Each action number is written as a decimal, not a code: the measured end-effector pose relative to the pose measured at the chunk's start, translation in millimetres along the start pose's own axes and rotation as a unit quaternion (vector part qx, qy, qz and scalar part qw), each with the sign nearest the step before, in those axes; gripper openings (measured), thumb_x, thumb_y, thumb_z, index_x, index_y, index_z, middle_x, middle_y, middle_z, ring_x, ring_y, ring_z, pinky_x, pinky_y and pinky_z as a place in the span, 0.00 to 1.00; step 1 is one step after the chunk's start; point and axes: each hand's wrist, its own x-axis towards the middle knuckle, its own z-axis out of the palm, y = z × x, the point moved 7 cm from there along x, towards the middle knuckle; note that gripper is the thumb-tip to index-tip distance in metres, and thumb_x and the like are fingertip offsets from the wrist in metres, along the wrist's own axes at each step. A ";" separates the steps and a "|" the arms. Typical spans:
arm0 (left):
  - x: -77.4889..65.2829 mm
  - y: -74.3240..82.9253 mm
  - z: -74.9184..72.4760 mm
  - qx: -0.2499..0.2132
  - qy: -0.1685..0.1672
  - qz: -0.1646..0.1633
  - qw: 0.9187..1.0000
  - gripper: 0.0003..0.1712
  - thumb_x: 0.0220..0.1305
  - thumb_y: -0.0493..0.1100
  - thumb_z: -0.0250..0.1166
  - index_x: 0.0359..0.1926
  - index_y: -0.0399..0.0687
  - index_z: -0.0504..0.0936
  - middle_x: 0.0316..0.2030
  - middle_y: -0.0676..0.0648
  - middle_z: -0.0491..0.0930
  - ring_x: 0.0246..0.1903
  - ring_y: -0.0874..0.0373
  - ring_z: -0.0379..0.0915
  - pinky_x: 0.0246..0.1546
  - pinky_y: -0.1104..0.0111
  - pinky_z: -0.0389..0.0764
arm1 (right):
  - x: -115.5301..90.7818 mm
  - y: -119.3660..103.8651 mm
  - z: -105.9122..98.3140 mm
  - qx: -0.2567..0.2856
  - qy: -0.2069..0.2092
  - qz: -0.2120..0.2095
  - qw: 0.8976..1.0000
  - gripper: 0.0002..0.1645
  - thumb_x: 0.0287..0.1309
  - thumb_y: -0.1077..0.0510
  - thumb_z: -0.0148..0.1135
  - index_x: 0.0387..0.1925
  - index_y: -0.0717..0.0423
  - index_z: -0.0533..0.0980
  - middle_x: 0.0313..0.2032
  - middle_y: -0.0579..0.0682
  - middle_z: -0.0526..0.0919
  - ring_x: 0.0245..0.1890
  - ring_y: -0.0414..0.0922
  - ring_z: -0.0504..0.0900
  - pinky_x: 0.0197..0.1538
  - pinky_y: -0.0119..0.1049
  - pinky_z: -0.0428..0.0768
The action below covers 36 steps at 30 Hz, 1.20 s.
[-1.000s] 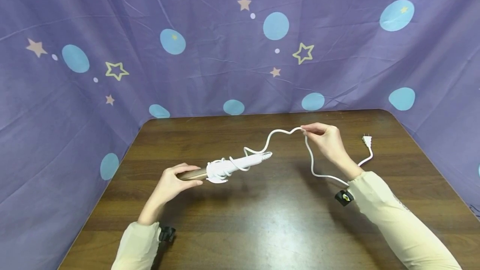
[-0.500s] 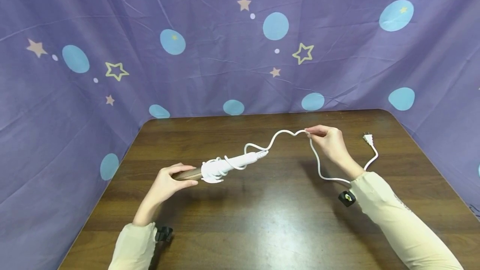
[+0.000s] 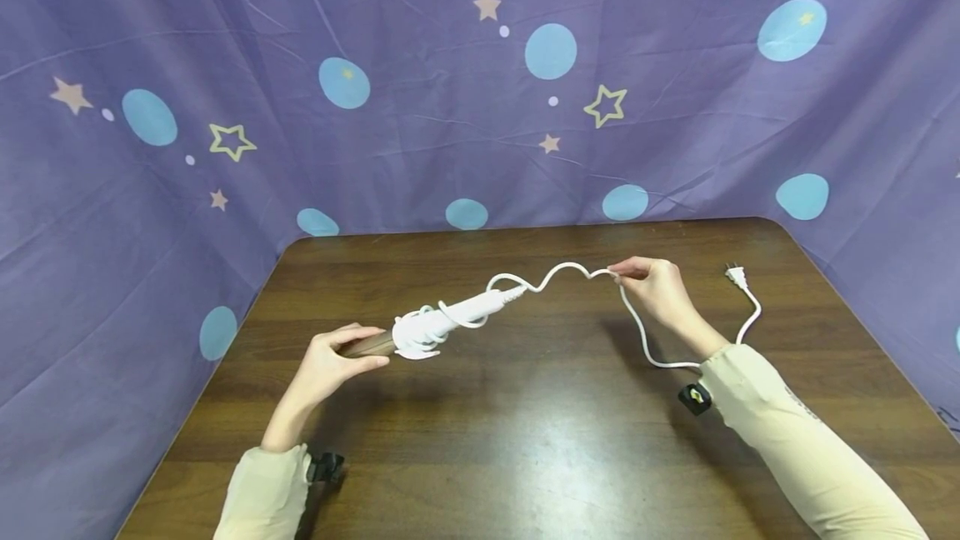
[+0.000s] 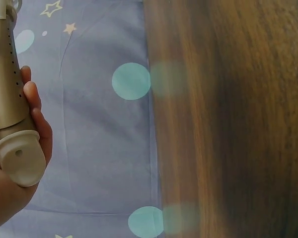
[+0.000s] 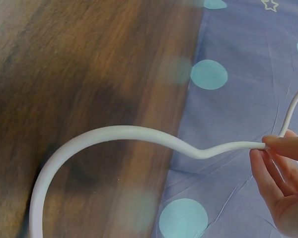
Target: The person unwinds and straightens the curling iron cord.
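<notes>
My left hand [image 3: 324, 367] grips the gold barrel of a curling iron [image 3: 461, 312], holding it above the table with its white handle tilted up to the right. In the left wrist view the gold barrel [image 4: 7, 91] has a row of small holes and ends in a pale tip [image 4: 22, 161]; fingers curl behind it. Loops of white cord [image 3: 572, 264] wrap loosely round the handle. From the handle's end the cord runs in waves to my right hand [image 3: 662, 297], which pinches it between thumb and fingertips, as the right wrist view of the cord [image 5: 124, 133] also shows.
Beyond my right hand the cord hangs down to the wooden table [image 3: 525, 440], passes behind the right forearm and ends in a two-prong plug [image 3: 736, 275] near the right side. A purple curtain [image 3: 420, 107] with stars and dots surrounds the table's back and sides.
My left hand has shifted left and slightly up with the curling iron, whose handle end has risen. The right hand has moved slightly right and down, still pinching the cord.
</notes>
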 end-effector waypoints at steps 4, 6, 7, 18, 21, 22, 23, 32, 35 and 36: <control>4.4 -19.0 -3.4 -0.006 0.018 0.002 1.000 0.21 0.39 0.34 0.72 0.40 0.33 0.80 0.38 0.44 0.80 0.52 0.42 0.64 0.53 0.67 0.62 | -1.0 1.7 2.4 -0.006 -0.011 -0.002 1.000 0.09 0.43 0.73 0.61 0.29 0.64 0.81 0.28 0.57 0.83 0.27 0.48 0.81 0.29 0.18 0.70; 6.5 -29.0 -5.6 -0.009 0.030 0.003 1.000 0.22 0.39 0.37 0.73 0.40 0.36 0.81 0.38 0.50 0.81 0.52 0.44 0.65 0.50 0.74 0.63 | -1.8 2.3 3.8 -0.012 -0.017 -0.005 1.000 0.09 0.42 0.73 0.60 0.29 0.63 0.81 0.27 0.57 0.83 0.26 0.46 0.80 0.28 0.20 0.71; 6.8 -30.1 -6.7 -0.011 0.035 0.005 0.999 0.22 0.39 0.39 0.73 0.40 0.37 0.81 0.37 0.52 0.81 0.51 0.45 0.66 0.48 0.76 0.63 | -2.6 2.3 4.2 -0.014 -0.020 -0.008 1.000 0.09 0.42 0.73 0.60 0.28 0.63 0.81 0.27 0.57 0.83 0.26 0.45 0.80 0.28 0.21 0.71; 7.9 -28.9 -12.4 -0.032 0.090 0.045 0.994 0.21 0.38 0.37 0.73 0.39 0.40 0.81 0.30 0.55 0.79 0.27 0.67 0.70 0.28 0.77 0.68 | -11.5 0.9 17.1 -0.040 -0.064 -0.053 0.996 0.13 0.40 0.75 0.58 0.25 0.59 0.81 0.25 0.52 0.83 0.25 0.38 0.77 0.29 0.33 0.75; 8.4 -31.6 -12.3 -0.016 0.103 0.033 0.994 0.21 0.38 0.37 0.74 0.39 0.39 0.81 0.29 0.54 0.79 0.27 0.67 0.70 0.29 0.78 0.68 | -14.5 -2.3 22.1 -0.039 -0.079 -0.070 0.994 0.13 0.39 0.76 0.58 0.25 0.59 0.81 0.25 0.51 0.83 0.24 0.39 0.76 0.29 0.34 0.74; 8.8 -32.7 -12.1 -0.007 0.105 0.029 0.994 0.21 0.38 0.37 0.74 0.39 0.39 0.81 0.30 0.54 0.79 0.27 0.67 0.70 0.29 0.78 0.67 | -15.6 -3.2 24.1 -0.038 -0.085 -0.075 0.993 0.13 0.39 0.76 0.58 0.24 0.59 0.81 0.25 0.51 0.83 0.24 0.39 0.76 0.29 0.34 0.74; 8.8 -33.2 -11.8 -0.011 0.107 0.034 0.994 0.21 0.38 0.38 0.74 0.39 0.40 0.82 0.29 0.53 0.79 0.27 0.67 0.69 0.29 0.78 0.67 | -17.0 -4.2 26.1 -0.036 -0.090 -0.079 0.992 0.13 0.39 0.76 0.58 0.24 0.59 0.81 0.25 0.51 0.83 0.24 0.40 0.77 0.29 0.34 0.74; 27.4 -131.2 -4.7 0.026 0.147 0.081 0.986 0.25 0.35 0.50 0.75 0.41 0.58 0.82 0.31 0.55 0.79 0.27 0.64 0.69 0.28 0.77 0.65 | -29.9 -12.2 44.3 -0.026 -0.127 -0.115 0.985 0.12 0.39 0.76 0.60 0.24 0.59 0.81 0.24 0.50 0.83 0.25 0.42 0.79 0.31 0.35 0.75; 22.7 -112.1 -3.9 0.004 0.141 0.097 0.985 0.23 0.37 0.50 0.74 0.40 0.57 0.83 0.31 0.54 0.80 0.27 0.64 0.70 0.29 0.76 0.66 | -34.0 -14.9 50.2 -0.026 -0.141 -0.125 0.982 0.11 0.39 0.75 0.61 0.24 0.59 0.81 0.24 0.49 0.83 0.27 0.44 0.80 0.32 0.36 0.75; 21.6 -106.5 -3.7 0.002 0.143 0.098 0.985 0.23 0.36 0.49 0.75 0.40 0.56 0.83 0.30 0.54 0.80 0.27 0.63 0.69 0.29 0.76 0.66 | -35.4 -15.8 52.0 -0.028 -0.147 -0.127 0.981 0.11 0.39 0.75 0.61 0.24 0.59 0.81 0.24 0.48 0.83 0.27 0.44 0.80 0.33 0.36 0.75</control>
